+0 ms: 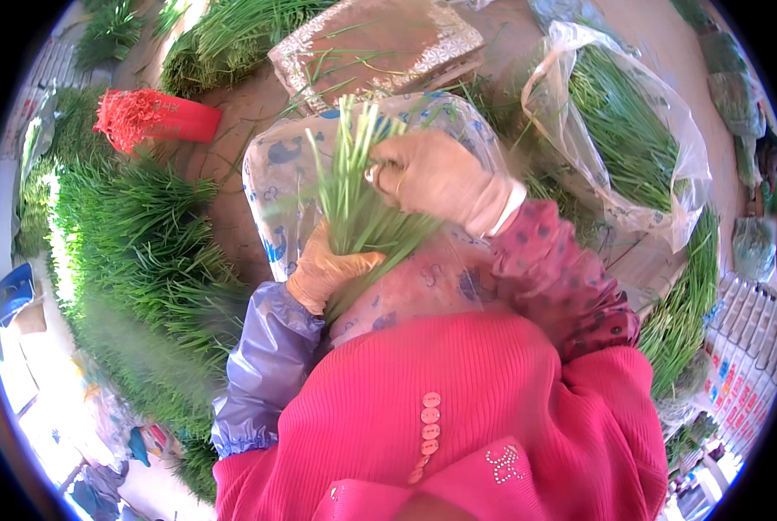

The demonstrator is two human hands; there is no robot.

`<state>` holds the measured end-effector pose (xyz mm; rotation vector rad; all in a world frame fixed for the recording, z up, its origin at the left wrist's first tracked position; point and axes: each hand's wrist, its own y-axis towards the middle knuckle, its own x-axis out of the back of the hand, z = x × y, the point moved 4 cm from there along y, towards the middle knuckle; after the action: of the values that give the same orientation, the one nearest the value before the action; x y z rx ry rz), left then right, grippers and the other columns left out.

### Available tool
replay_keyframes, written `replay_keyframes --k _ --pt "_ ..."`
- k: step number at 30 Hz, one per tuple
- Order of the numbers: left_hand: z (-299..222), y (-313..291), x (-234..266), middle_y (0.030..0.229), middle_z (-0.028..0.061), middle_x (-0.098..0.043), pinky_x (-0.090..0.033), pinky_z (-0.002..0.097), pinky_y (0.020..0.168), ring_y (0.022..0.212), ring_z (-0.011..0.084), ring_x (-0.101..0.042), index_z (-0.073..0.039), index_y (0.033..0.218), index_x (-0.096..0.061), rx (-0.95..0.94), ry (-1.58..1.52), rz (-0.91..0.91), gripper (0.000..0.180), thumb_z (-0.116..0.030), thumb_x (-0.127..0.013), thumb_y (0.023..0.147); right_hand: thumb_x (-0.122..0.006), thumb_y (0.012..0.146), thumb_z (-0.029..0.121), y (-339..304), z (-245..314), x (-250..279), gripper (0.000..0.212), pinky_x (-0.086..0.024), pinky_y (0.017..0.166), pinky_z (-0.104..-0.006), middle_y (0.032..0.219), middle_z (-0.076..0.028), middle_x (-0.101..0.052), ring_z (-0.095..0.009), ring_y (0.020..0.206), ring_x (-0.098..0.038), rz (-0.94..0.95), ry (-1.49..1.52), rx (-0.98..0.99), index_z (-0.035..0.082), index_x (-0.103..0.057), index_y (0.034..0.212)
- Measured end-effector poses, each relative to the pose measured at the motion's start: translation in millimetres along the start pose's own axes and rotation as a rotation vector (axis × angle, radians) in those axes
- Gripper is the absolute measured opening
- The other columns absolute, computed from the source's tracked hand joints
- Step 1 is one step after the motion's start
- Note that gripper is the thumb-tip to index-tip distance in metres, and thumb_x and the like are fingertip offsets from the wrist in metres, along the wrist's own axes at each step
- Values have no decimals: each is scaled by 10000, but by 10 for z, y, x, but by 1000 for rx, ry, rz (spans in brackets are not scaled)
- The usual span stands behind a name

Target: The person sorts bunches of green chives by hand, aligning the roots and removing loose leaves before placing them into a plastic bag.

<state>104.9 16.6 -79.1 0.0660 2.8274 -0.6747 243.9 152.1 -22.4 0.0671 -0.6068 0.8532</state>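
Note:
A bunch of chives (349, 187), green leaves with pale stem ends pointing away from me, stands over my lap. My left hand (329, 267), in a tan glove, is wrapped round its lower leafy part. In a pale glove, my right hand (441, 178) is beside the stems on the right, its fingers curled in a pinch. A small shiny spot shows at those fingertips; what they hold, if anything, cannot be made out. Beneath the bunch lies a clear plastic cover (280, 195) with blue whale prints.
Chives are heaped at left (145, 234), with a red bundle of ties (176, 119) by them. A brown board (375, 48) with a patterned white edge lies ahead. At right, a clear plastic bag (697, 174) holds more chives. White stacked boxes (749, 356) stand far right.

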Motion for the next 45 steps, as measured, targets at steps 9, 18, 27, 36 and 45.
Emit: replay_keyframes --k 9,18,27,36,45 --pt "13 -66 -59 1183 69 -641 -455 323 967 1065 180 -605 -11 1282 -532 -33 -156 38 620 -63 -821 736 -484 993 141 76 -286 525 184 -470 597 -255 913 -97 -581 -104 669 -530 -27 1816 134 -21 -547 1050" --pt "193 -158 29 1211 67 -619 -444 333 969 1115 168 -564 -32 1322 -497 -48 -187 -29 627 -65 -799 773 -516 964 119 -314 -695 1259 100 -384 568 -276 743 -3 -432 -100 594 -356 -222 1972 395 27 -517 1004" --pt "194 -242 132 1180 56 -634 -476 329 937 1050 165 -600 -71 1313 -519 -22 -319 -113 619 -133 -815 773 -638 873 189 -1133 -1169 1614 137 -459 643 -269 816 -48 -603 -162 748 -571 -404 -207 -416 70 -626 940" --pt "113 -246 83 1181 62 -635 -493 328 914 1036 175 -608 -74 1320 -519 15 -439 -161 608 -109 -800 782 -779 703 222 -766 0 727 440 -431 997 -449 1286 -173 -571 -359 1183 -546 -388 -508 158 23 -642 1070" --pt "156 -294 86 1182 65 -638 -481 322 939 1052 175 -608 -68 1301 -537 -15 -432 -141 592 -71 -801 771 -593 828 163 -174 -90 -108 158 -491 818 -475 908 -110 -664 -327 938 -636 -245 -714 291 73 -640 948"
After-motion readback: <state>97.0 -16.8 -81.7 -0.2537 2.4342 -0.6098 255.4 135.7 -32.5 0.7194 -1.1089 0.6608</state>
